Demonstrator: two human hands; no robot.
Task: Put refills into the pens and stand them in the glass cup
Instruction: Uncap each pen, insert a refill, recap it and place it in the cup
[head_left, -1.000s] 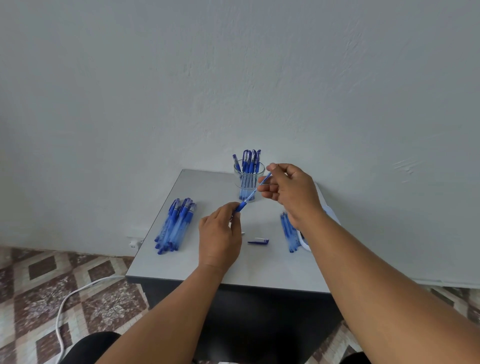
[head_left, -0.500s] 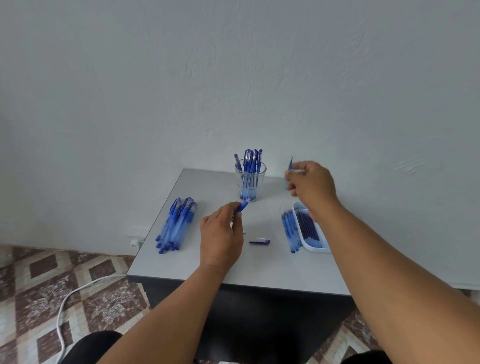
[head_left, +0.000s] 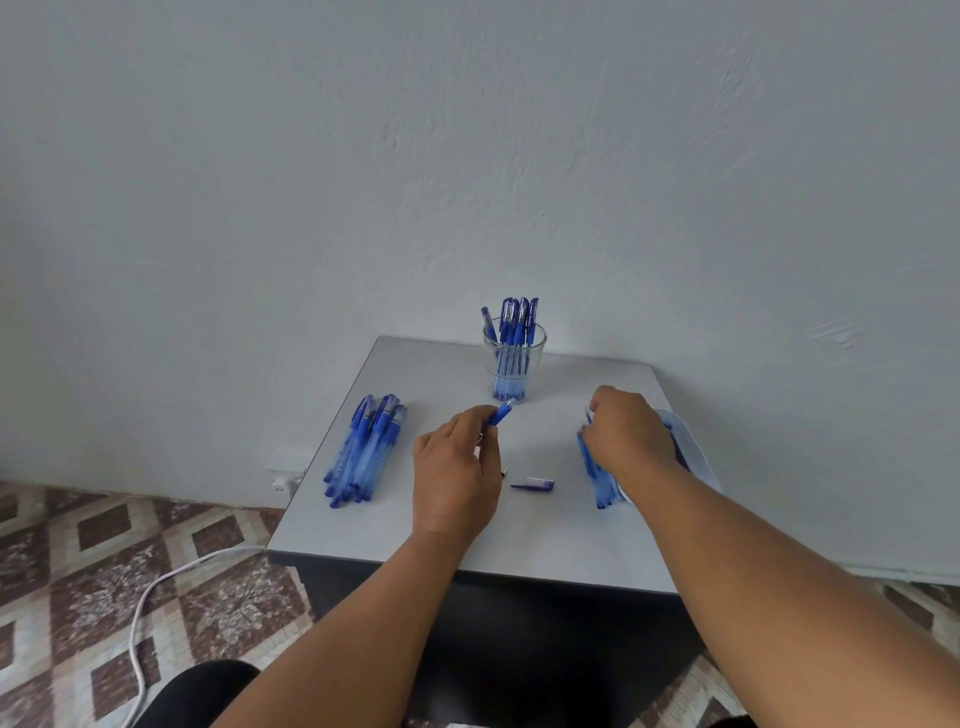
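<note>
Two hands low: left hand (head_left: 457, 467) pinched pen grip section (head_left: 500, 414), pointed at glass cup (head_left: 514, 358); right hand (head_left: 626, 434), right of cup, curled over refills (head_left: 597, 475), hold unclear.

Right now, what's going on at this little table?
A person is fitting pens with refills. The left hand pinches a blue pen part above the table, while the right hand reaches down over the row of pen barrels beside the white tray. A glass cup holds several finished pens; a pile of pens waits at left, and a loose cap lies between the hands.
</note>
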